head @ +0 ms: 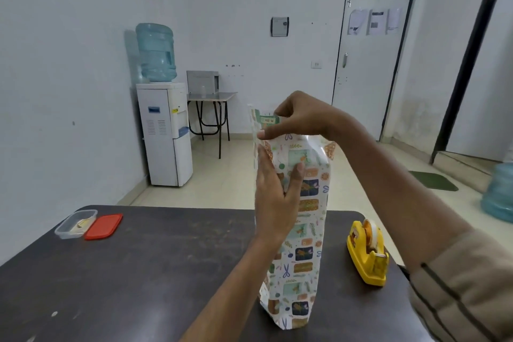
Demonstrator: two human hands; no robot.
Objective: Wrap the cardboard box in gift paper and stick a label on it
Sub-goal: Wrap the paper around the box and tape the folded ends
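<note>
The box (302,230) stood up tall on the dark table (166,272), near the front, a bit right of the middle. Gift paper (306,203) with little pictures of scissors and presents covered it, so no cardboard showed. No words could be read on the paper.

The left hand (274,194) lay flat on the box's left side, high up, fingers straight and thumb on the front. The right hand (299,116) pinched a loose flap of paper at the top between thumb and fingers. The top of the box was hidden behind that hand. A tan sleeve (466,286) was cut off at the right edge.

A yellow tape holder (367,255) sat on the table to the right of the box. Any name on it was too small to read. Far left sat a clear tub (73,223) touching a red lid (104,226). Something pale lay in the tub, hard to make out.

Sheets (374,22) hung on the door (369,58), too blurry to read. A water cooler (166,133) stood by the wall.
</note>
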